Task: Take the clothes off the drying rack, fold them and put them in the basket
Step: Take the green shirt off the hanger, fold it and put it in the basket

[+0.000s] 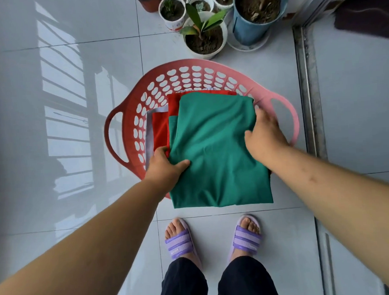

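Note:
A folded green garment [213,151] hangs over the pink perforated basket [186,76] on the floor. My left hand [165,166] pinches its left edge, thumb on top. My right hand [264,135] grips its right edge. Its near end reaches past the basket's front rim. Under it in the basket lie a folded red garment [161,126] and a pale lilac piece [149,131], mostly covered. The drying rack is out of view.
Several potted plants stand just beyond the basket: a white pot [203,37] and a blue pot [257,15] nearest. A metal door track [308,93] runs along the right. My feet in purple slippers [180,244] stand right in front of the basket on the grey tiles.

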Demonstrator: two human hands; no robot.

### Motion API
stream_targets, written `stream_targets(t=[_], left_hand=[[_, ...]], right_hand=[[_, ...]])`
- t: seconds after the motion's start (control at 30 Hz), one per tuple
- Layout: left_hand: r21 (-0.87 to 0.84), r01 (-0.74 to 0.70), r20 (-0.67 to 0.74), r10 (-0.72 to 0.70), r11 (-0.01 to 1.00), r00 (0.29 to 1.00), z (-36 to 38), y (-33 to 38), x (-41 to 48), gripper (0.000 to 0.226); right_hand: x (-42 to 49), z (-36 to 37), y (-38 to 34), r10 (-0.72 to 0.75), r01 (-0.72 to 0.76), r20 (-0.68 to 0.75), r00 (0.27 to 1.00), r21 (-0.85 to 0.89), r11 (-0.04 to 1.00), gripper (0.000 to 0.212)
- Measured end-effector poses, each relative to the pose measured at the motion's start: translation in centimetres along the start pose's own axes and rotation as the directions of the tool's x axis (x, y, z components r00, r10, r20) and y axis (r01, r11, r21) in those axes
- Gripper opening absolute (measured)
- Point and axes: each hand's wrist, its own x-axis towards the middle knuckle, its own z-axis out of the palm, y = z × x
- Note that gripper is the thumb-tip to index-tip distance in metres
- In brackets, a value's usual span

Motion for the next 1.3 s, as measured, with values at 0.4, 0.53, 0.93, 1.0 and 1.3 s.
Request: stream_targets(t=[0.4,0.53,0.93,1.0,1.3], left_hand=[[-0.374,0.140,0.138,-0.095,0.917,0.986,-0.2,-0.9,-0.5,0.077],[-0.480,0.120,0.170,-0.042,0.869,0.985,-0.4,-0.4,-1.0,0.079],[-0.624,0.047,0.246,0.140,0.780,0.959,-5.7,2.2,-0.4,0.051],[-0.410,0.046,0.231,0.055,0.911,0.972,-5.7,1.2,0.2,0.053],[0.699,-0.616,0.166,0.756,0.363,0.634,0.5,-3.4,-2.3,0.051]], right_hand=[[-1.1,2.7,3.2,0.360,-0.500,0.353,0.863,0.499,0.708,0.077],[-1.5,2.1,4.0,0.353,-0.589,0.482,0.802,0.543,0.599,0.044],[-1.6,1.4,0.9,0.202,-0.362,0.301,0.932,0.739,0.568,0.007],[-1.3,2.3,1.7,0.284,-0.351,0.207,0.936,0.519,0.780,0.021],[-6.3,3.9,1.0,-0.224,0.236,0.081,0.971,-0.202,0.951,0.039]])
